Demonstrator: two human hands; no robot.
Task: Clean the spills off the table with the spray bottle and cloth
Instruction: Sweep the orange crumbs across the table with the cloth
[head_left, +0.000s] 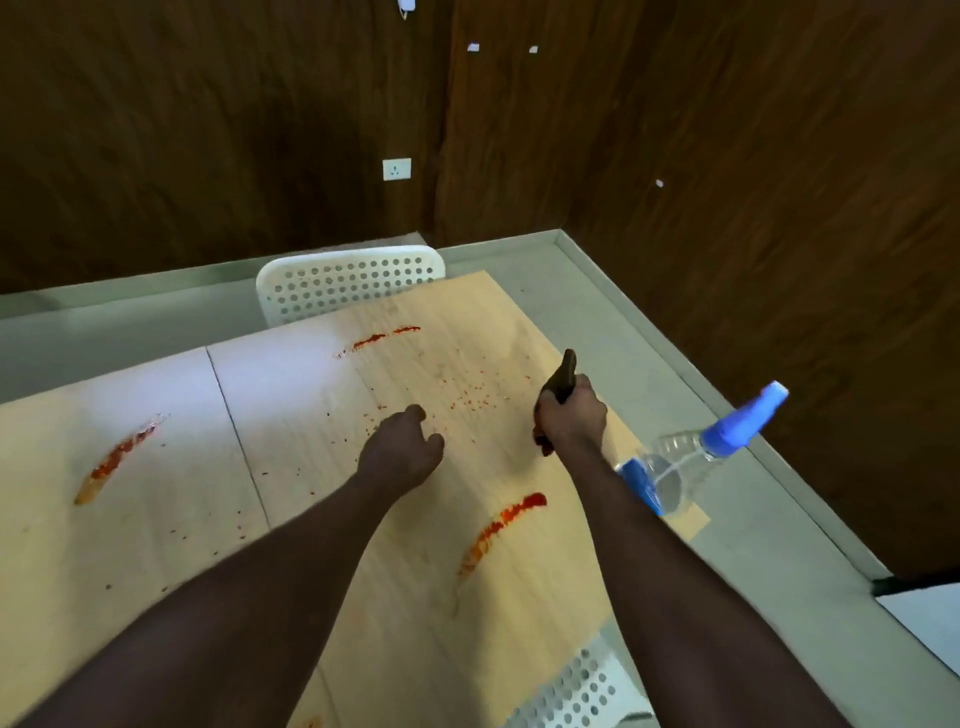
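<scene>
Right grip (571, 415): clenched round a dark cloth (565, 375), which sticks out above and below my fist. It is held over the right part of the tabletop (291, 415). I cannot tell whether it touches the wood.

Left grip (402, 452): fingers loosely curled, holding nothing, over the middle of the tabletop, just left of the right grip.

Spray bottle (675, 467): clear body, blue label, blue spray head. It sits at the tabletop's right edge, just right of my right forearm. It leans outward in this wide view, so I cannot tell whether it is upright or lying.

Spills: near red streak (511, 519) between my forearms. Far red streak (387, 336) near the far edge. Left red streak (119, 457) well apart from the others. Fine red specks (467, 400) between the grips and beyond.

Past the far edge stands a white perforated chair (353, 283).
</scene>
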